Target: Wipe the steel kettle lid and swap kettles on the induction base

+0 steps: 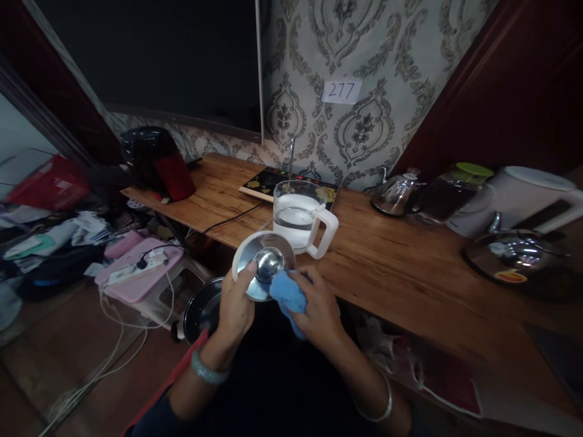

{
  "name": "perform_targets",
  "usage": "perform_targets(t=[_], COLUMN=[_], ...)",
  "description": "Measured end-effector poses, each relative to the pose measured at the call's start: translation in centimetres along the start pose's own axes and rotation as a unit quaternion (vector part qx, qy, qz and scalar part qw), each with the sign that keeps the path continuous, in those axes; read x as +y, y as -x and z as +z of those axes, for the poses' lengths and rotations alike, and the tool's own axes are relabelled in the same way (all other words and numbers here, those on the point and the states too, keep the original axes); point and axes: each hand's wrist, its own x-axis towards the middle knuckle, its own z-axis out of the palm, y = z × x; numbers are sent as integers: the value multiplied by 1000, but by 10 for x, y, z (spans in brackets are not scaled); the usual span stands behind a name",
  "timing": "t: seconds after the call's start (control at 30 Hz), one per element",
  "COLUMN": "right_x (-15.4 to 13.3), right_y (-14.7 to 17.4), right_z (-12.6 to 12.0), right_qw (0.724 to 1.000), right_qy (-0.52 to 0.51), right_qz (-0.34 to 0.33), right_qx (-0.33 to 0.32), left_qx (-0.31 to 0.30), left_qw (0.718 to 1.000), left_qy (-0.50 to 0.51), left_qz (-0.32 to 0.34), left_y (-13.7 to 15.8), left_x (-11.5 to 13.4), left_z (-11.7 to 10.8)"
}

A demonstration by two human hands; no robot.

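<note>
In mid-picture, the left hand (235,308) pinches the lower left of a round, shiny metal lid (269,261). The right hand (321,311) holds a soft blue cloth (288,294) against its lower right.

Wall number: "277", handwritten in dark blue on a white rectangular paper sheet (342,91) on the grey-and-cream damask wallpaper (364,45).
Kettle sticker: oval orange-and-yellow label (511,277) on the shiny silver metal kettle (523,252), wording too blurred to read.
</note>
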Motion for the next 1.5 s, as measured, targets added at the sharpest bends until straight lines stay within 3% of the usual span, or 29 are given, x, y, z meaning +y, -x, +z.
perform_targets(t=[0.17, 0.23, 0.3, 0.37, 0.43, 0.53, 0.67, 0.77, 0.87, 0.93, 1.0, 1.07, 1.13, 1.23, 1.33, 1.5], right_x=[-13, -10, -2, 5, 10, 8, -8, -18, -16, -9, 1, 7, 9, 6, 8, 24], right_y=[17, 18, 14, 8, 2, -1, 6, 13, 14, 13, 10, 6, 0, -8, -14, -17], right_z=[11, 6, -3, -11, -15, -12, 2, 11, 14, 13, 9, 4, 0, -4, -10, -29], right_qw=[985, 986, 992, 995, 996, 993, 990, 992, 993, 986, 967, 918, 854, 798, 794, 854], right_qy=[-90, -111, -96, -45, 18, 93, 119, 85, -42, -151, -248, -340, -429, -506, -505, -432], right_qz=[-50, -62, -72, -73, -64, -59, -76, -92, -98, -56, 53, 189, 281, 318, 322, 272], right_qx=[-135, -107, -28, 42, 66, 51, 19, -19, -57, -37, 31, 84, 84, 80, 105, 99], left_qx=[27, 19, 12, 11, 8, -1, 15, 25, 30, 31, 30, 27, 15, -22, -84, -197], left_qw=[998, 999, 1000, 1000, 1000, 1000, 1000, 999, 999, 999, 998, 997, 997, 997, 995, 974], left_qy=[-51, -32, -3, 19, 24, 18, 7, -23, -19, 14, 47, 69, 79, 75, 54, 9], left_qz=[-24, -15, 4, 9, -1, -8, 14, 16, 6, 9, 13, 13, 4, -14, -30, -114], left_y=[-2, -4, -7, -8, -8, -5, -1, 0, -3, -8, -11, -12, -9, 2, 9, -3], left_x=[5, 4, 2, 0, -1, 0, 2, 5, 4, 1, -2, -7, -12, -17, -13, 10], left_z=[-3, -3, -3, -2, -1, 0, 0, -1, -2, -4, -5, -4, -2, 2, 1, -10])
